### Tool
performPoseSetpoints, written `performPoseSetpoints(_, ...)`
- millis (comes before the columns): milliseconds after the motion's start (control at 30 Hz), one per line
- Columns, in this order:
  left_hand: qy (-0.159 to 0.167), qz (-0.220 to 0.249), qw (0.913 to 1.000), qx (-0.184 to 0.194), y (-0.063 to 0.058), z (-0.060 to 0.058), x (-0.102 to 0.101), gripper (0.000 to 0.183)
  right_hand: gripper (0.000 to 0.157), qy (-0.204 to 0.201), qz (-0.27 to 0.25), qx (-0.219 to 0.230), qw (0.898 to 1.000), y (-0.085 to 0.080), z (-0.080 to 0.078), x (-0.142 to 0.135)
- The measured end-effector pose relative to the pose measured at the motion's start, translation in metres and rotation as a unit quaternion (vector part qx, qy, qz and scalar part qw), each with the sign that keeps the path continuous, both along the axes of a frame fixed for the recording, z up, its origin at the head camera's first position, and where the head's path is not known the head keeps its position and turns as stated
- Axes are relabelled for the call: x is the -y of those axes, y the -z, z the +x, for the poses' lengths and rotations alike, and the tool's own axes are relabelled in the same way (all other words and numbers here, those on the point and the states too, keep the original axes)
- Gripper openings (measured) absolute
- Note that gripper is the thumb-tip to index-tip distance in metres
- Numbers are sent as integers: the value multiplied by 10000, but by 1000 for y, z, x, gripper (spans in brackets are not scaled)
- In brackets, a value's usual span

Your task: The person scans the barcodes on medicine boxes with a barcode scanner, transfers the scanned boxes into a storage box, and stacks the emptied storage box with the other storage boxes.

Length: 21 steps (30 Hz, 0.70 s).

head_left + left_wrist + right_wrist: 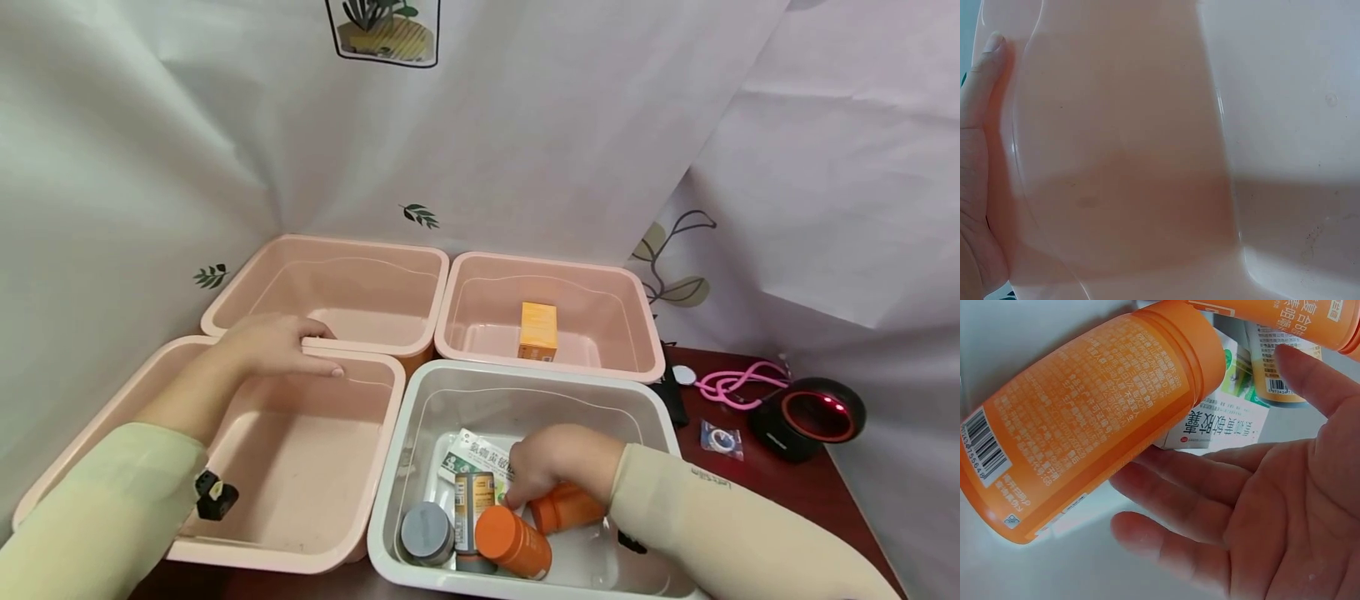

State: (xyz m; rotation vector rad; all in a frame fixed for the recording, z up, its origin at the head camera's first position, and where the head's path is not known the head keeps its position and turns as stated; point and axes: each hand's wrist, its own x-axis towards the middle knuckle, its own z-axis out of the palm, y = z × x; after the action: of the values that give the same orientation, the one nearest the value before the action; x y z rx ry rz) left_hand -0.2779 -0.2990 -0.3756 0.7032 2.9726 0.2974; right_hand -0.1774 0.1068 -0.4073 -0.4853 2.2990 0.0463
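Observation:
My right hand (551,454) reaches down into the white bin (525,377). Its palm and loosely bent fingers show in the right wrist view, fingertips close beside an orange bottle (1085,419) lying on its side. A second orange bottle (513,542) leans nearer the front. Left of it are a yellow-labelled bottle (474,504) and a grey-lidded container (427,531). A white and green box (474,450) lies behind them, partly covered by the hand. My left hand (277,343) rests where the rims of the two left pink bins meet, thumb extended.
The front-left pink bin (300,475) and back-left pink bin (352,287) stand beside the white one. A yellow-orange box (538,329) stands in the back-right pink bin (480,283). On the table's right are a black device (810,417), a pink cord (738,385) and a small packet (722,440).

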Motion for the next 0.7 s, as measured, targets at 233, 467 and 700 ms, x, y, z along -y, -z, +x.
performPoseSetpoints(233,15,-19,10000,-13,-2,1,0,60,37,-108,-31,53,9999,1,-1,3)
performPoseSetpoints(467,2,16,10000,-1,-1,1,0,59,47,49,-100,96,9999,1,-6,5)
performPoseSetpoints(700,-18,16,10000,46,-2,1,-1,60,22,281,-587,157,9978,-1,-9,4)
